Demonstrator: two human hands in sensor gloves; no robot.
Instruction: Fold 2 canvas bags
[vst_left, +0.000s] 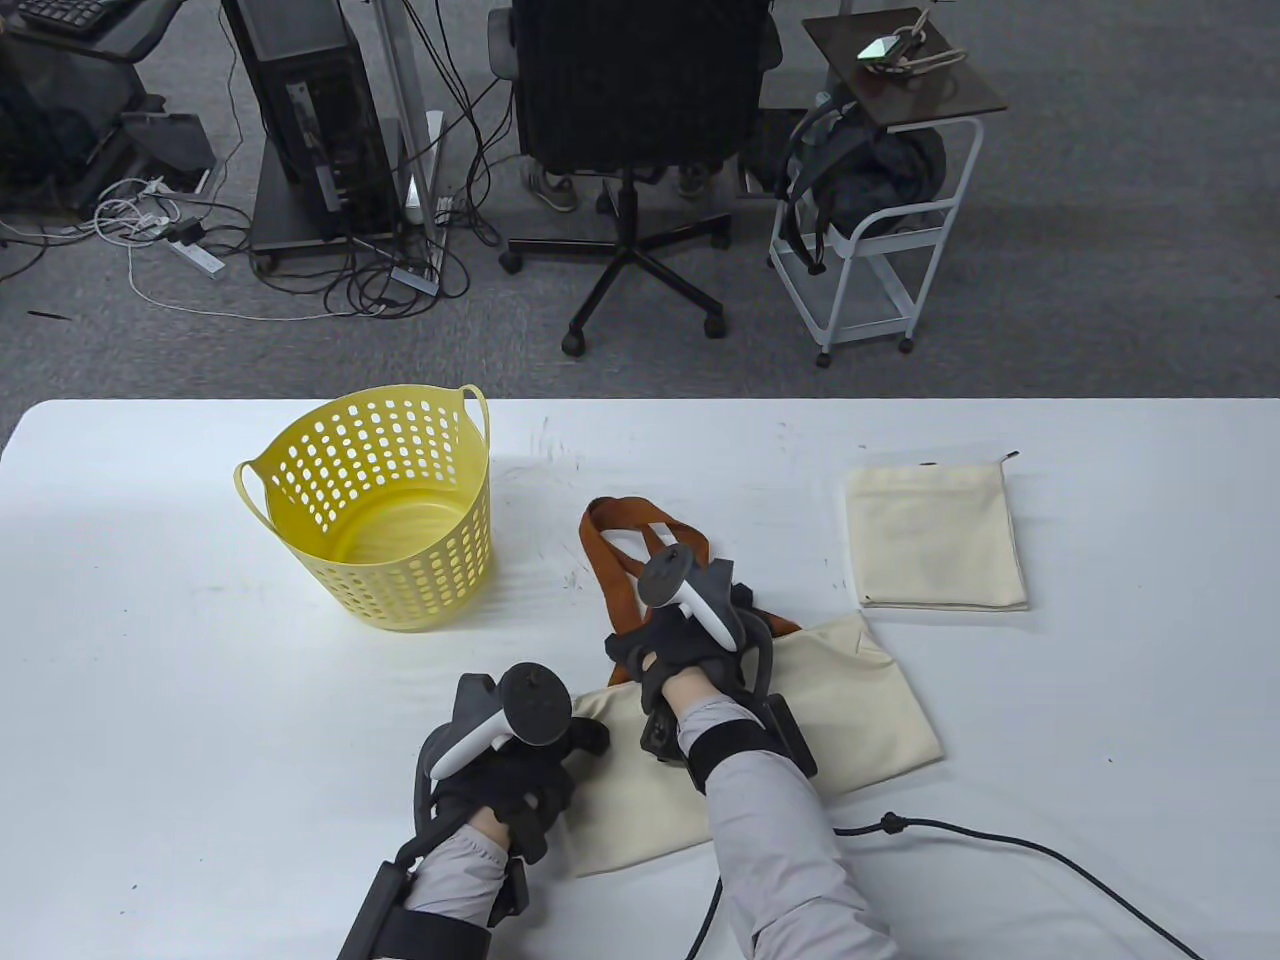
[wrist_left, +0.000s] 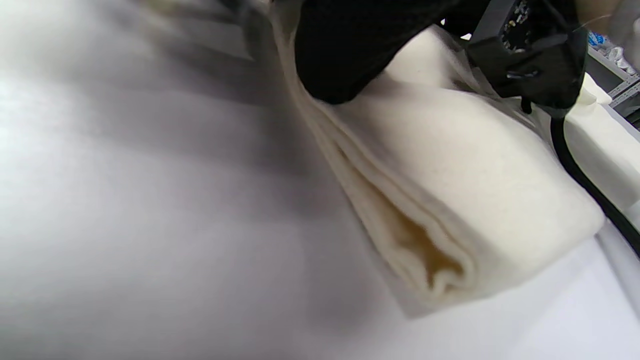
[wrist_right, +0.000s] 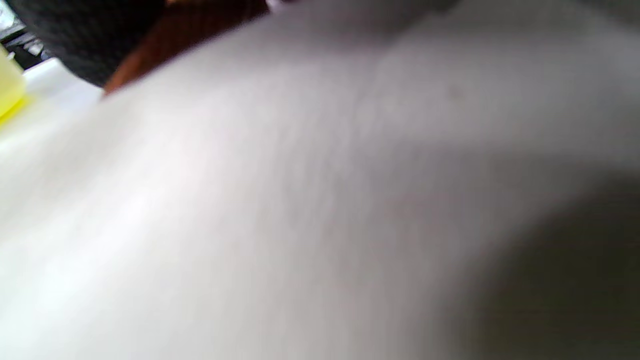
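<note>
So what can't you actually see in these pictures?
- Right hand fingers: table view, under its tracker; grip on the brown handles unclear.
- Right wrist view: blurred.
- Left hand fingertips: table view, hidden by the tracker.
- Cream canvas bag middle: covered by the right sleeve.

Left of the left hand (vst_left: 510, 760) the white table (vst_left: 180, 700) lies bare out to its edge, with the yellow perforated basket (vst_left: 385, 515) standing ahead and to its left. Beyond the right hand (vst_left: 690, 625) the brown straps (vst_left: 610, 560) lie in the way; farther right sits a folded canvas bag (vst_left: 935, 535). A black cable (vst_left: 1000, 850) crosses the table behind the right forearm.
</note>
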